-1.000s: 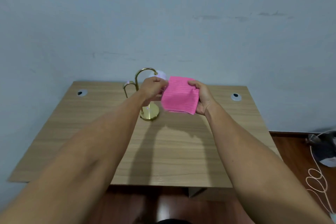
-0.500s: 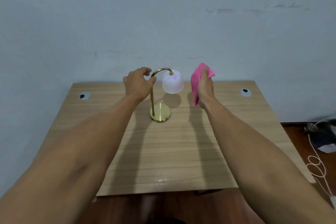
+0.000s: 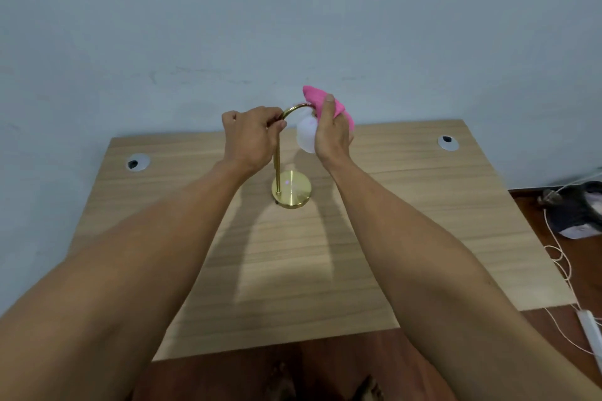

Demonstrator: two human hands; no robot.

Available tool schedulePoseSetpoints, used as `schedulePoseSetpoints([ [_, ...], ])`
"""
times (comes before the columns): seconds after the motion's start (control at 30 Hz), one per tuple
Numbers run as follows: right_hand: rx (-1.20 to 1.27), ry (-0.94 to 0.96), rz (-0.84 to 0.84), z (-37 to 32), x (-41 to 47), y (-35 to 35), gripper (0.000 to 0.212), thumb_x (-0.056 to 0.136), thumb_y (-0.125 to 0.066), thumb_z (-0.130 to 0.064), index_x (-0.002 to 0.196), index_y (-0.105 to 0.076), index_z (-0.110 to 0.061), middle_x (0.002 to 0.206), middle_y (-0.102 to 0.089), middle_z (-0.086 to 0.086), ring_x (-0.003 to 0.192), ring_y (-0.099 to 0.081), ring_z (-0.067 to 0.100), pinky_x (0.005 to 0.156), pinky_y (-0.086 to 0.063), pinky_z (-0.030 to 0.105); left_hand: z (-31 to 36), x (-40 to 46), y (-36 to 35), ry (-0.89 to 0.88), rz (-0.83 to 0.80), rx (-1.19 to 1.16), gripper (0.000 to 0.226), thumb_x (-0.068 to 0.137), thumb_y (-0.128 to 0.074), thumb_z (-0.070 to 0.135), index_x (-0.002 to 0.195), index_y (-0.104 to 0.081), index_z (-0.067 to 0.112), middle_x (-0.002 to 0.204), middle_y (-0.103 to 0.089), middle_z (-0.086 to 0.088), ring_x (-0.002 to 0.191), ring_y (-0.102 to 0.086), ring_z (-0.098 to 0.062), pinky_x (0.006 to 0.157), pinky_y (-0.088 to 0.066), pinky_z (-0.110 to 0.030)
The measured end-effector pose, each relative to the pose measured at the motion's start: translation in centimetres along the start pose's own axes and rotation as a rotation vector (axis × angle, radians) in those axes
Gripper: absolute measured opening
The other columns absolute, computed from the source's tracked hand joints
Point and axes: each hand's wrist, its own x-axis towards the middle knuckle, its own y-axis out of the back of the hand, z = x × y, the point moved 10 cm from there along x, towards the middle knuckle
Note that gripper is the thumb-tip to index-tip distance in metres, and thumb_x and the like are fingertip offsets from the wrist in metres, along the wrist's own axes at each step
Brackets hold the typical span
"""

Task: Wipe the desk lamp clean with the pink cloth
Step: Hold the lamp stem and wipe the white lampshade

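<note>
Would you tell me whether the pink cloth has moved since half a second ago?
Yes: the pink cloth moved left onto the lamp shade.

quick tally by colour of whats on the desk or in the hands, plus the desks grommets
gold: 1, the desk lamp stand and base, steadied by the left hand
white: 1, the lamp shade
pink: 1, the pink cloth in the right hand
silver: 2, the left cable grommet and right cable grommet
total: 5
</note>
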Motion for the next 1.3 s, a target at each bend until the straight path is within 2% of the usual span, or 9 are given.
schedulePoseSetpoints([
  [0.33,0.344,-0.311,0.008,4.9,1.5,-0.4,0.072,0.087,-0.032,-0.072,0.120,-0.069,-0.020,0.119,-0.074,0.006,0.108,-0.072,0.034,0.079,-0.059,0.041,-0.2,0.5,-0.4,-0.037,-0.032,0.000,0.021,0.100,-0.056,0.035,0.088,-0.068,0.022,0.081,-0.072,0.002,0.085,-0.066,-0.024,0.084,-0.021,-0.035],
  [0.47,0.084,0.092,0.083,2.5,0.2,-0.7,0.064,0.102,-0.029,-0.068,0.143,-0.057,-0.028,0.146,-0.059,0.004,0.140,-0.050,0.028,0.116,-0.040,0.054,-0.5,0.4,-0.4,-0.041,-0.024,-0.021,0.021,0.099,-0.056,0.034,0.087,-0.068,0.021,0.079,-0.071,0.001,0.083,-0.068,-0.025,0.087,-0.032,-0.039],
  [0.57,0.005,0.094,0.082,1.1,1.1,-0.7,0.063,0.102,-0.027,-0.062,0.128,-0.069,-0.023,0.129,-0.070,0.000,0.129,-0.058,0.026,0.113,-0.043,0.049,-0.4,0.3,-0.5,-0.044,-0.020,-0.030,0.021,0.099,-0.057,0.033,0.087,-0.069,0.020,0.080,-0.072,-0.001,0.082,-0.068,-0.026,0.089,-0.035,-0.041],
  [0.73,0.220,-0.310,-0.004,3.9,3.5,0.3,0.069,0.095,-0.031,-0.063,0.113,-0.074,-0.014,0.111,-0.076,0.011,0.103,-0.072,0.034,0.089,-0.060,0.042,-0.2,0.1,-0.3,-0.024,-0.024,-0.026,0.021,0.100,-0.057,0.034,0.089,-0.070,0.021,0.082,-0.073,0.000,0.085,-0.069,-0.025,0.090,-0.030,-0.039],
  [0.87,0.409,-0.431,-0.008,5.6,1.8,0.2,0.058,0.097,-0.031,-0.055,0.114,-0.074,-0.020,0.109,-0.076,0.009,0.070,-0.068,0.035,0.051,-0.049,0.030,0.0,0.3,-0.2,-0.017,-0.044,-0.045,0.022,0.098,-0.057,0.034,0.087,-0.070,0.021,0.079,-0.073,-0.001,0.084,-0.070,-0.024,0.101,-0.040,-0.049],
  [1.0,0.251,-0.058,0.018,0.9,0.7,-0.2,0.048,0.105,-0.033,-0.049,0.115,-0.074,-0.026,0.122,-0.076,0.002,0.116,-0.069,0.025,0.100,-0.055,0.043,-0.2,0.2,-0.2,-0.021,-0.029,-0.037,0.021,0.098,-0.057,0.035,0.088,-0.069,0.021,0.079,-0.072,0.002,0.084,-0.070,-0.022,0.100,-0.043,-0.053],
  [1.07,0.118,0.042,-0.076,-1.0,0.9,-0.9,0.049,0.109,-0.030,-0.043,0.108,-0.076,-0.027,0.110,-0.076,-0.005,0.115,-0.066,0.020,0.109,-0.047,0.038,-0.2,0.1,-0.2,-0.027,-0.020,-0.028,0.023,0.098,-0.056,0.035,0.088,-0.069,0.020,0.079,-0.072,0.001,0.084,-0.070,-0.022,0.098,-0.043,-0.051],
  [1.2,0.045,-0.173,-0.179,1.4,4.1,-1.0,0.072,0.090,-0.030,-0.068,0.109,-0.070,-0.011,0.113,-0.072,0.007,0.110,-0.065,0.029,0.101,-0.052,0.041,-0.1,0.3,-0.4,-0.007,-0.022,-0.015,0.023,0.100,-0.057,0.034,0.090,-0.070,0.019,0.083,-0.074,-0.002,0.087,-0.069,-0.022,0.084,-0.020,-0.034],
  [1.3,0.202,-0.304,-0.175,3.9,5.0,-0.5,0.067,0.094,-0.030,-0.058,0.115,-0.078,-0.015,0.101,-0.078,0.008,0.090,-0.072,0.032,0.067,-0.055,0.029,0.0,0.2,-0.2,-0.013,-0.010,0.005,0.023,0.100,-0.057,0.034,0.088,-0.070,0.020,0.082,-0.074,-0.002,0.087,-0.069,-0.023,0.081,-0.018,-0.033],
])
